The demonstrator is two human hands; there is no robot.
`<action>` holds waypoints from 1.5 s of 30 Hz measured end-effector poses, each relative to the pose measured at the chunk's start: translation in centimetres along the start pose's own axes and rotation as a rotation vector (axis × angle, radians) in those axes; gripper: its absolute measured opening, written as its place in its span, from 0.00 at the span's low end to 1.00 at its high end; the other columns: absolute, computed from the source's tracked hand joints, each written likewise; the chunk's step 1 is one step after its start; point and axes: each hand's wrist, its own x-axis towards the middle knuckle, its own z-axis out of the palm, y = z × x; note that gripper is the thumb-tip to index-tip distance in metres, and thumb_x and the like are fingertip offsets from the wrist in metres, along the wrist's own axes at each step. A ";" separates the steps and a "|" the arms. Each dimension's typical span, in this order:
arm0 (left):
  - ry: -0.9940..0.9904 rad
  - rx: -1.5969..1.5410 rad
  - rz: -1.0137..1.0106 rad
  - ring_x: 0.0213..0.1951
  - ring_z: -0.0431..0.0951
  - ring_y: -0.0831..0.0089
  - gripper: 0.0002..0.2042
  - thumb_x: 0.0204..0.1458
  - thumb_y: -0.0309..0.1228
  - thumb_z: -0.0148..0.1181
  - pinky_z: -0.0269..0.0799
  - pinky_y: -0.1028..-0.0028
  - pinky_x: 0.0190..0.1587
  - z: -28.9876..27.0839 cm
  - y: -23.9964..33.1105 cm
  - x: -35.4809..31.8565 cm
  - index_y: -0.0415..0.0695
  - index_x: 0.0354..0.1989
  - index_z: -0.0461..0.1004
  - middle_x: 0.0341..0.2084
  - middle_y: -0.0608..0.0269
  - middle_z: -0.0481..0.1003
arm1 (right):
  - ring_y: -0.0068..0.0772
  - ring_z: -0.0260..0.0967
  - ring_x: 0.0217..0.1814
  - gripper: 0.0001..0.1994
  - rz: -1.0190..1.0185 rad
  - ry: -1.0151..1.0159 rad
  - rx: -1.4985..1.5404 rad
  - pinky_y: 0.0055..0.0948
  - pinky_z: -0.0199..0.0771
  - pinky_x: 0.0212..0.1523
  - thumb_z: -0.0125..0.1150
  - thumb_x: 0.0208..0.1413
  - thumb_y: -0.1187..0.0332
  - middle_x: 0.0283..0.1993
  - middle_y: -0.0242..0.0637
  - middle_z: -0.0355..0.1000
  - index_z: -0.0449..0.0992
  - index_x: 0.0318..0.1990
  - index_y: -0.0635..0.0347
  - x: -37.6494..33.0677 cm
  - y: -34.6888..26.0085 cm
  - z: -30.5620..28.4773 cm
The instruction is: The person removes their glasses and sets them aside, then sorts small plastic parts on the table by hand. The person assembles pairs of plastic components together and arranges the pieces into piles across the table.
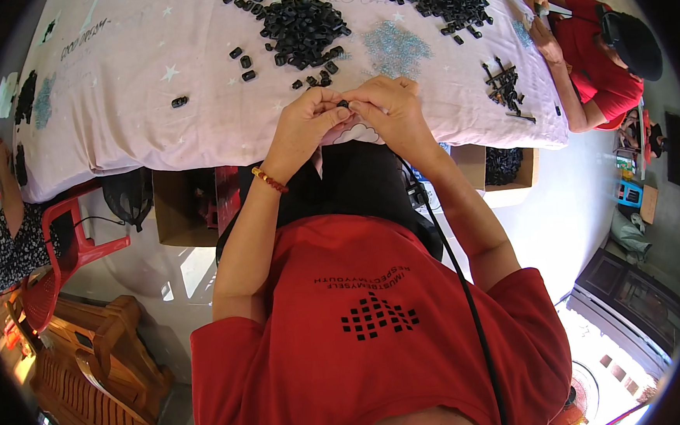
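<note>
Near the front edge of the cloth-covered table, my left hand and my right hand meet. Both pinch a small black plastic piece between thumb and fingers; most of it is hidden by the fingertips. Just beyond my hands lies a heap of small black ring-like parts, with a few loose ones at its near side. To the right of that heap, tiny clear bluish pieces are spread on the cloth. A lone black part rests to the left.
A second black heap and several black stick-like parts lie farther right on the pale cloth. At the right edge a co-worker in red works. Cardboard boxes stand under the table; a red chair is at left.
</note>
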 end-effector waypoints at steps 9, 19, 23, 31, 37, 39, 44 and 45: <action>-0.129 0.121 -0.011 0.41 0.78 0.79 0.07 0.61 0.21 0.59 0.74 0.81 0.44 -0.7 0.1 0.0 0.37 0.45 0.74 0.40 0.63 0.79 | 0.42 0.74 0.41 0.07 -0.040 0.083 0.027 0.36 0.69 0.49 0.63 0.55 0.70 0.38 0.40 0.76 0.81 0.40 0.57 2.5 2.2 1.0; -0.171 0.128 0.015 0.36 0.73 0.83 0.07 0.60 0.20 0.59 0.70 0.82 0.40 -0.7 0.4 -0.1 0.38 0.45 0.74 0.36 0.68 0.76 | 0.44 0.70 0.48 0.14 -0.356 -0.151 -0.158 0.38 0.69 0.50 0.61 0.49 0.71 0.44 0.38 0.72 0.79 0.45 0.56 4.3 3.2 2.5; -0.121 0.076 0.044 0.34 0.71 0.86 0.06 0.60 0.21 0.59 0.69 0.82 0.37 -0.6 0.1 -0.2 0.38 0.44 0.74 0.33 0.70 0.75 | 0.46 0.70 0.48 0.14 -0.336 -0.196 -0.152 0.39 0.69 0.51 0.60 0.49 0.70 0.43 0.38 0.71 0.77 0.45 0.57 4.4 2.9 2.3; -0.160 0.081 0.020 0.43 0.78 0.80 0.08 0.62 0.24 0.61 0.74 0.80 0.47 -1.1 -0.3 0.0 0.38 0.47 0.73 0.40 0.65 0.78 | 0.44 0.72 0.42 0.08 -0.006 -0.021 0.049 0.33 0.72 0.43 0.60 0.58 0.76 0.39 0.40 0.73 0.78 0.45 0.59 3.6 2.6 2.1; -0.091 -0.116 0.035 0.41 0.78 0.81 0.08 0.62 0.25 0.61 0.74 0.81 0.44 -0.3 0.0 -0.1 0.38 0.47 0.73 0.39 0.65 0.79 | 0.27 0.73 0.42 0.10 0.170 0.063 0.237 0.24 0.72 0.41 0.63 0.59 0.76 0.41 0.33 0.74 0.82 0.47 0.60 1.4 1.6 -0.6; -0.073 -0.040 0.051 0.41 0.78 0.81 0.08 0.62 0.24 0.61 0.75 0.82 0.44 -0.5 -0.5 0.0 0.37 0.47 0.73 0.40 0.65 0.79 | 0.21 0.72 0.42 0.08 0.339 0.074 0.417 0.21 0.72 0.41 0.61 0.62 0.75 0.41 0.30 0.75 0.82 0.47 0.62 0.5 1.4 -0.6; -0.055 -0.040 0.023 0.40 0.78 0.82 0.09 0.61 0.24 0.61 0.74 0.82 0.43 -0.3 -0.4 0.0 0.36 0.48 0.74 0.40 0.64 0.79 | 0.19 0.72 0.38 0.08 0.535 0.049 0.586 0.20 0.73 0.42 0.60 0.64 0.74 0.40 0.31 0.77 0.81 0.47 0.65 -0.1 -0.8 -0.9; -0.043 -0.034 0.021 0.40 0.78 0.82 0.09 0.61 0.24 0.62 0.74 0.83 0.42 -0.2 -0.3 0.0 0.36 0.48 0.74 0.40 0.63 0.79 | 0.20 0.72 0.37 0.08 0.492 0.082 0.525 0.20 0.73 0.42 0.60 0.64 0.74 0.39 0.31 0.77 0.81 0.47 0.66 -0.2 -0.8 -0.7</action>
